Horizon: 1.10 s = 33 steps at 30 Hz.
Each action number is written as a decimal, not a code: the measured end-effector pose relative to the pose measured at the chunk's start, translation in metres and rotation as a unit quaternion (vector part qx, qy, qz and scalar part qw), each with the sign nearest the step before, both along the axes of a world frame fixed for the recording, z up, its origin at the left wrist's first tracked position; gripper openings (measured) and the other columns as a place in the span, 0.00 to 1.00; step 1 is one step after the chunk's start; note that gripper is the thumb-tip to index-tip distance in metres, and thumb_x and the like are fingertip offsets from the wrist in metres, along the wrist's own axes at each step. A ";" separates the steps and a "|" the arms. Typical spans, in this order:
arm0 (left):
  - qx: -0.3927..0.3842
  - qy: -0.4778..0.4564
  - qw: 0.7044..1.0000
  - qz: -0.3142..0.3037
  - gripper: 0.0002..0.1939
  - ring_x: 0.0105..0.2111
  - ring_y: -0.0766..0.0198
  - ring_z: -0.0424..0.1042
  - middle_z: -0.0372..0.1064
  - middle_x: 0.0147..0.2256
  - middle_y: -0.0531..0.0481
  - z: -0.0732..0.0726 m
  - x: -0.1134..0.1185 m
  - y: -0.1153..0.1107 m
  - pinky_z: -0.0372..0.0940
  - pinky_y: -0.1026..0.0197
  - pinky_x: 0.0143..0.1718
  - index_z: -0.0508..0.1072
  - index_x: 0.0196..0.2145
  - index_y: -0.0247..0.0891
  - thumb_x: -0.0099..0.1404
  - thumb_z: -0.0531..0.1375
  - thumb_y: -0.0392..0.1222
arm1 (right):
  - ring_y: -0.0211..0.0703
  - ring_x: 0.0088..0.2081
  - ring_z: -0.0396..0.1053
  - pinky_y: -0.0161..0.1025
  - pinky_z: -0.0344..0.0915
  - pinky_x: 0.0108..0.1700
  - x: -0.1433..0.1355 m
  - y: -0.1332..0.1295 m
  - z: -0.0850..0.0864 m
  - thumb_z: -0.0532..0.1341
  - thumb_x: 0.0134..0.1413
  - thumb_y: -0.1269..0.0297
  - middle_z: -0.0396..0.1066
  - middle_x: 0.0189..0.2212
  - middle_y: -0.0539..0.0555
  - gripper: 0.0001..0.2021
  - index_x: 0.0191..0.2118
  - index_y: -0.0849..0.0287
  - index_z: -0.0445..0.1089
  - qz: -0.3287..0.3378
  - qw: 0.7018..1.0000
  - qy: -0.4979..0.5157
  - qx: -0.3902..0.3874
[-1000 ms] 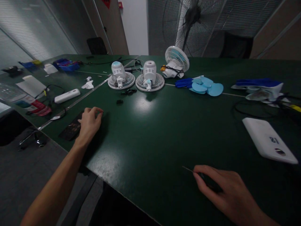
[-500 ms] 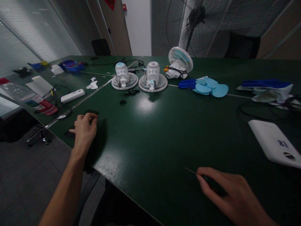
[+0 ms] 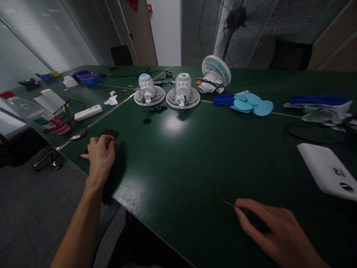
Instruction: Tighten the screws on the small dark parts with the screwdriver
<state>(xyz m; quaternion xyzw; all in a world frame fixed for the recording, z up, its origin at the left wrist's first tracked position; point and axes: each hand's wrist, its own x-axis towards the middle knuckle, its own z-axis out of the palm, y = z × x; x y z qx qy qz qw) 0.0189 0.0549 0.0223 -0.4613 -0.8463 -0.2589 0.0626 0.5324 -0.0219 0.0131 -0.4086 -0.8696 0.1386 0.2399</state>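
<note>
My left hand (image 3: pixel 100 154) is at the table's left front edge, its fingers bent down over a flat black object (image 3: pixel 111 133) shaped like a phone. The hand hides the middle of that object; only its ends show. In my right hand (image 3: pixel 275 227), low on the right, is a screwdriver (image 3: pixel 255 220). Its dark handle lies inside the closed fingers, and the thin metal shaft points left, just above the table.
Two white fan heads (image 3: pixel 183 91) (image 3: pixel 147 91) lie grille-down across the green table (image 3: pixel 181 167); another fan (image 3: pixel 215 72) leans behind. Light-blue fan blades (image 3: pixel 252 103), blue gloves (image 3: pixel 223 99), a white case (image 3: pixel 329 169), small black parts (image 3: pixel 158 108) and a bottle (image 3: pixel 36 113) lie around.
The whole view has shifted slightly to the right. Both hands keep nearly the same places, and the screwdriver stays in my right hand.
</note>
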 end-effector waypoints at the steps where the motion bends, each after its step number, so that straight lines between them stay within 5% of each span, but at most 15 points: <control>1: -0.003 0.005 1.000 0.011 0.14 0.51 0.41 0.67 0.64 0.50 0.37 -0.001 0.002 -0.003 0.48 0.19 0.56 0.75 0.49 0.42 0.71 0.56 0.47 | 0.39 0.30 0.80 0.32 0.74 0.31 0.000 0.000 0.000 0.57 0.69 0.60 0.81 0.34 0.48 0.09 0.49 0.52 0.71 -0.001 1.000 -0.003 -0.003; 8: 0.103 0.016 0.988 -0.115 0.13 0.42 0.56 0.71 0.66 0.44 0.42 0.002 0.003 0.005 0.68 0.53 0.49 0.75 0.46 0.37 0.70 0.56 0.46 | 0.39 0.28 0.79 0.31 0.75 0.30 -0.001 0.001 -0.001 0.57 0.69 0.59 0.81 0.33 0.49 0.10 0.47 0.53 0.73 -0.007 1.000 0.003 0.002; 13: 0.193 0.014 0.978 -0.082 0.14 0.42 0.56 0.72 0.71 0.44 0.43 0.002 0.001 -0.017 0.68 0.55 0.47 0.74 0.48 0.36 0.72 0.57 0.48 | 0.39 0.28 0.80 0.31 0.75 0.30 -0.002 0.001 0.001 0.57 0.68 0.59 0.81 0.33 0.49 0.10 0.46 0.53 0.74 -0.005 1.000 0.008 0.003; 18: 0.044 0.023 0.950 -0.308 0.15 0.44 0.55 0.73 0.74 0.46 0.45 -0.010 0.019 -0.039 0.68 0.54 0.49 0.79 0.47 0.41 0.74 0.56 0.50 | 0.39 0.28 0.80 0.29 0.75 0.29 -0.002 0.002 0.001 0.57 0.68 0.60 0.81 0.33 0.49 0.10 0.45 0.54 0.75 -0.009 1.000 0.013 0.012; 21: -0.013 0.068 0.936 -0.344 0.19 0.49 0.51 0.71 0.73 0.51 0.43 -0.015 0.030 -0.044 0.66 0.50 0.53 0.77 0.53 0.42 0.76 0.52 0.49 | 0.38 0.27 0.80 0.29 0.75 0.29 -0.003 0.002 0.000 0.57 0.67 0.59 0.81 0.33 0.49 0.10 0.45 0.54 0.75 -0.017 1.000 0.009 0.007; 25: 0.007 0.068 0.951 -0.301 0.21 0.51 0.51 0.71 0.72 0.53 0.43 -0.013 0.022 -0.049 0.65 0.50 0.56 0.75 0.57 0.42 0.76 0.50 0.50 | 0.37 0.26 0.79 0.28 0.75 0.29 -0.005 0.002 0.003 0.56 0.68 0.60 0.81 0.32 0.47 0.09 0.45 0.53 0.74 -0.010 1.000 0.011 0.026; 28: 0.047 0.076 0.988 -0.129 0.24 0.57 0.48 0.67 0.69 0.57 0.40 -0.006 -0.006 -0.050 0.60 0.47 0.61 0.72 0.58 0.38 0.74 0.51 0.53 | 0.37 0.27 0.80 0.28 0.75 0.29 -0.004 0.002 0.003 0.56 0.69 0.59 0.81 0.32 0.47 0.09 0.45 0.52 0.73 -0.013 0.999 0.014 0.043; 30: -0.007 0.068 0.998 -0.004 0.35 0.61 0.40 0.61 0.63 0.61 0.34 -0.001 -0.031 -0.048 0.56 0.37 0.61 0.63 0.65 0.34 0.70 0.54 0.60 | 0.38 0.27 0.80 0.28 0.75 0.29 -0.002 0.001 0.001 0.56 0.69 0.59 0.81 0.33 0.47 0.09 0.46 0.52 0.73 -0.011 0.999 0.006 0.033; 33: -0.137 0.032 0.989 0.040 0.51 0.61 0.31 0.58 0.59 0.63 0.28 0.003 -0.065 -0.039 0.53 0.27 0.58 0.50 0.71 0.31 0.63 0.58 0.68 | 0.39 0.28 0.80 0.29 0.75 0.30 0.000 0.001 -0.002 0.57 0.68 0.59 0.81 0.34 0.47 0.09 0.47 0.52 0.73 -0.007 1.000 0.001 0.019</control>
